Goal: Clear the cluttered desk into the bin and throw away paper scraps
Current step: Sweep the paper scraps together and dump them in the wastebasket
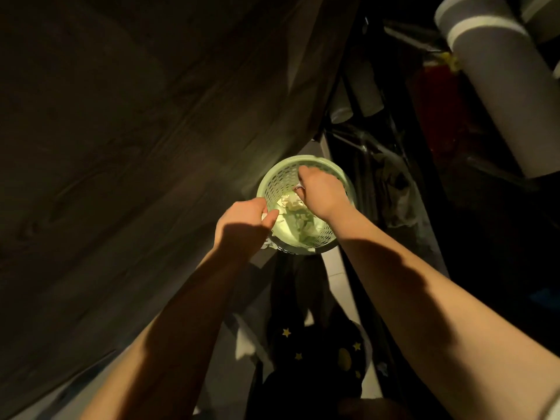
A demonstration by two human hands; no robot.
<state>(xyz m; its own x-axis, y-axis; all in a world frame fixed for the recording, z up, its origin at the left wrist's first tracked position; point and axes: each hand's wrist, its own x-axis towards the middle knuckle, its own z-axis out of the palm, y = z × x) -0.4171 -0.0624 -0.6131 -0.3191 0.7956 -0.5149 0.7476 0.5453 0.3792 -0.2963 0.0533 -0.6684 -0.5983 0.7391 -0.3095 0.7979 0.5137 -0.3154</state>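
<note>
Directly below you, at the centre of the frame, the pale green perforated bin stands on the light floor, just beside the edge of the desk. The desk's dark wood-grain top fills the whole left and upper left of the frame, dim and in shadow. Torn paper scraps lie in the bottom of the bin, lit brighter than anything around them.

Both your hands are over the bin. Your left hand is at its near left rim, fingers curled round a wad of white paper that pokes out by the thumb and under the wrist. Your right hand reaches down inside the bin, fingers bent downward; a sliver of white shows at them, but you cannot tell whether they grasp it.

To the right, the room is very dark: black metal bars, something red, and in the upper right grey tubes with pale bands. At the bottom centre is dark fabric with yellow stars.
</note>
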